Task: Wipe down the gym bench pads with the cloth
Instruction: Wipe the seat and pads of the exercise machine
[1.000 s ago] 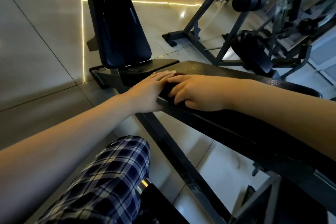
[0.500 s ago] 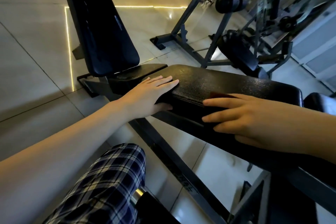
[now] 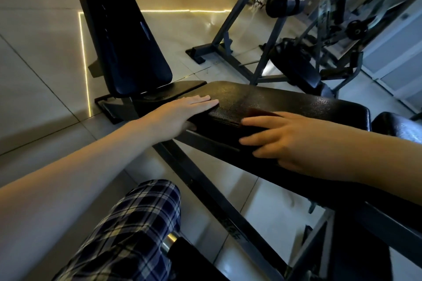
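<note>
Right hand [image 3: 296, 141] flat, fingers straight and spread, pressing a dark reddish cloth [image 3: 258, 112] onto the near edge of the flat bench pad [image 3: 308, 105]. Left hand [image 3: 182, 114] flat too, fingers together, resting on the pad's left end, holding nothing. Head view only: probably mid-wipe on this pad, with no clear line between wiped and unwiped surface. Upright back pad [image 3: 123, 36] beyond, apart from both hands, likely not yet done. Long axis of the flat pad from lower right up to the left, its end pointing at the back pad's foot.
</note>
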`<state>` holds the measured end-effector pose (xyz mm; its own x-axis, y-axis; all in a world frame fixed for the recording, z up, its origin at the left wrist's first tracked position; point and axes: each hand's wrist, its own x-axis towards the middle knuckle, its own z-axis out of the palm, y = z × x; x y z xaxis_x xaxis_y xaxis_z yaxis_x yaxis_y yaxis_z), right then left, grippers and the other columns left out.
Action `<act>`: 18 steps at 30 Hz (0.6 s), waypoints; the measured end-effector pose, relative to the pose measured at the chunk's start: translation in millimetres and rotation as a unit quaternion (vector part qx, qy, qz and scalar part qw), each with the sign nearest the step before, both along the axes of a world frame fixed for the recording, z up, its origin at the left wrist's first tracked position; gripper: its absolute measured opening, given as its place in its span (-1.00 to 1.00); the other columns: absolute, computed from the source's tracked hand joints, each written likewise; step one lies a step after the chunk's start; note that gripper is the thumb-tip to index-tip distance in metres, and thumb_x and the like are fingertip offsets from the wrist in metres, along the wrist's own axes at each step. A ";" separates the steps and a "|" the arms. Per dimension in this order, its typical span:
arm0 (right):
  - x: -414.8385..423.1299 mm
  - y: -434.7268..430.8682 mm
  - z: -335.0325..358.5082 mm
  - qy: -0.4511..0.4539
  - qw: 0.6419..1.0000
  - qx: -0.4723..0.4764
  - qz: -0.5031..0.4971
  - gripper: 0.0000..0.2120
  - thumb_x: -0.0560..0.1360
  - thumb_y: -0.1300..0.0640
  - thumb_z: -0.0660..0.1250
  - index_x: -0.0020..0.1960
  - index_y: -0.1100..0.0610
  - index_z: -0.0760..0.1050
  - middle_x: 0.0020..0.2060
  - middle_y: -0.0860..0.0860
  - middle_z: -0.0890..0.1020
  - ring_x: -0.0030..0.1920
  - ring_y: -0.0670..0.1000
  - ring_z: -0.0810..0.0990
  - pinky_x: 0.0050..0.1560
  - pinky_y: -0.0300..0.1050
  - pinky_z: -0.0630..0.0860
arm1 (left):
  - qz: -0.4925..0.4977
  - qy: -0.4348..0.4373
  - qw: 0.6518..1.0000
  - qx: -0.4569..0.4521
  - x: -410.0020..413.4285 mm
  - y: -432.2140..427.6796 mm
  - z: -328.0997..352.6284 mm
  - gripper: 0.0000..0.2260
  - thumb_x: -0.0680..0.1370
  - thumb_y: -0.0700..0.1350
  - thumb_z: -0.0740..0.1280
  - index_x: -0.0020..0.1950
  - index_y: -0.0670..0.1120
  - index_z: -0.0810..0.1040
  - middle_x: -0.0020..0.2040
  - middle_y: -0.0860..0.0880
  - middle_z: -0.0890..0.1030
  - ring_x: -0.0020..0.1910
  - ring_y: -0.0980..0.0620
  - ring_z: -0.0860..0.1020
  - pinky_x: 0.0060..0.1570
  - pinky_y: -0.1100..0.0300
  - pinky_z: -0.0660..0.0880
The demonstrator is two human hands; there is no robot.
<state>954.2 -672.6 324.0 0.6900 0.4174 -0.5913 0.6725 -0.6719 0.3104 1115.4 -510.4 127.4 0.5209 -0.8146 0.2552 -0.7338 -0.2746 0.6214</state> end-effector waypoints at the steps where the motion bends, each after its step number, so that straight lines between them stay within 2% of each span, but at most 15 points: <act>1: -8.6 -3.7 4.9 -0.014 0.999 0.008 0.040 -0.68 0.38 0.06 0.40 0.12 -0.10 0.62 0.31 -0.18 0.50 0.45 -0.08 0.22 0.36 -0.02 -0.03 | -0.004 0.006 1.000 0.000 0.9 0.2 2.1 -0.26 0.55 -0.35 0.33 0.57 0.17 0.09 0.58 0.07 0.14 0.57 0.07 0.07 0.54 0.00 0.04; 2: -13.4 -7.2 7.0 -0.027 0.998 -0.001 0.064 -0.73 0.31 0.05 0.42 0.01 -0.10 0.66 0.19 -0.15 0.60 0.36 -0.01 0.40 0.28 0.02 0.17 | -0.007 0.013 1.000 0.000 2.2 0.5 4.2 -0.26 0.54 -0.35 0.34 0.57 0.16 0.11 0.58 0.07 0.15 0.56 0.07 0.08 0.54 -0.01 0.05; 3: -14.8 -8.4 7.6 -0.041 0.997 -0.014 0.071 -0.78 0.32 0.03 0.38 -0.06 -0.10 0.68 0.13 -0.15 0.64 0.30 0.02 0.48 0.21 0.02 0.26 | -0.011 0.019 1.000 0.001 3.7 1.6 6.5 -0.26 0.54 -0.36 0.34 0.56 0.15 0.13 0.58 0.07 0.17 0.56 0.09 0.10 0.54 -0.02 0.06; 4: -12.1 -7.9 6.0 -0.042 0.996 -0.026 0.076 -0.80 0.36 0.02 0.35 -0.06 -0.11 0.68 0.12 -0.16 0.64 0.32 0.00 0.45 0.20 0.01 0.27 | -0.015 0.025 1.000 0.001 5.8 3.0 8.4 -0.26 0.53 -0.37 0.34 0.56 0.15 0.15 0.57 0.08 0.18 0.55 0.10 0.11 0.54 -0.02 0.07; 5: -6.4 -3.3 2.4 -0.034 0.996 -0.026 0.072 -0.79 0.40 0.04 0.34 0.00 -0.11 0.66 0.19 -0.17 0.60 0.38 -0.04 0.34 0.26 0.02 0.21 | -0.018 0.027 0.999 0.000 7.7 4.8 10.7 -0.27 0.52 -0.39 0.34 0.56 0.13 0.17 0.56 0.07 0.21 0.55 0.10 0.14 0.54 -0.01 0.09; 7: 11.9 11.5 -10.6 -0.004 0.998 -0.050 0.024 -0.70 0.54 0.07 0.27 0.26 -0.11 0.52 0.41 -0.21 0.37 0.50 -0.10 -0.04 0.40 0.01 -0.08 | -0.012 0.022 1.000 -0.002 11.9 8.4 16.1 -0.32 0.52 -0.40 0.33 0.54 0.06 0.24 0.53 0.02 0.29 0.52 0.06 0.23 0.50 0.06 0.18; 8: 24.2 17.9 -20.3 0.009 0.997 -0.079 0.008 -0.67 0.59 0.07 0.20 0.34 -0.09 0.44 0.46 -0.21 0.27 0.52 -0.10 -0.15 0.44 -0.01 -0.19 | -0.001 0.008 1.000 0.002 14.2 10.7 19.3 -0.37 0.53 -0.39 0.32 0.53 0.02 0.28 0.49 -0.02 0.36 0.49 0.03 0.30 0.46 0.11 0.24; 9: 37.6 26.3 -31.2 0.012 0.995 -0.095 0.000 -0.66 0.60 0.08 0.17 0.37 -0.07 0.40 0.47 -0.19 0.25 0.53 -0.06 -0.17 0.48 0.03 -0.20 | 0.009 -0.012 1.000 0.011 17.0 13.3 21.5 -0.41 0.53 -0.39 0.31 0.51 -0.01 0.34 0.44 -0.04 0.43 0.44 0.01 0.36 0.39 0.13 0.28; 11: 66.3 42.9 -60.1 0.000 0.994 -0.106 0.016 -0.68 0.59 0.11 0.19 0.33 -0.01 0.44 0.42 -0.11 0.35 0.54 0.02 -0.04 0.52 0.14 -0.04 | 0.028 -0.039 0.999 0.026 21.9 20.1 22.7 -0.49 0.53 -0.39 0.31 0.44 -0.03 0.44 0.32 -0.06 0.53 0.34 -0.01 0.45 0.31 0.11 0.34; 13: 93.9 58.5 -85.4 -0.011 0.993 -0.112 0.020 -0.73 0.56 0.13 0.24 0.24 0.05 0.50 0.33 -0.02 0.46 0.50 0.08 0.11 0.46 0.16 0.13 | 0.052 -0.046 0.997 0.013 23.5 28.6 19.4 -0.56 0.54 -0.36 0.30 0.37 -0.03 0.48 0.23 -0.06 0.56 0.25 -0.03 0.49 0.27 0.04 0.40; 15: 113.7 71.4 -103.0 -0.021 0.995 -0.101 0.001 -0.74 0.55 0.14 0.26 0.23 0.08 0.49 0.30 0.03 0.46 0.45 0.11 0.21 0.44 0.15 0.17 | 0.068 -0.050 0.996 -0.013 22.2 37.0 12.9 -0.65 0.56 -0.31 0.30 0.32 -0.07 0.50 0.16 -0.07 0.57 0.18 -0.04 0.51 0.24 -0.03 0.43; 16: 119.5 77.2 -107.2 -0.027 0.995 -0.097 -0.005 -0.71 0.55 0.15 0.27 0.26 0.08 0.48 0.32 0.04 0.45 0.45 0.11 0.22 0.45 0.14 0.15 | 0.083 -0.051 0.995 -0.012 20.7 40.8 9.4 -0.62 0.56 -0.30 0.29 0.37 -0.09 0.46 0.22 -0.09 0.55 0.23 -0.06 0.49 0.30 -0.02 0.40; 18: 119.4 78.2 -109.2 -0.032 0.995 -0.094 0.007 -0.68 0.54 0.16 0.28 0.28 0.07 0.47 0.34 0.02 0.43 0.48 0.10 0.15 0.47 0.19 0.10 | 0.119 -0.035 0.992 0.036 16.9 44.3 1.2 -0.46 0.58 -0.30 0.29 0.54 -0.11 0.25 0.46 -0.12 0.38 0.45 -0.05 0.33 0.46 0.07 0.23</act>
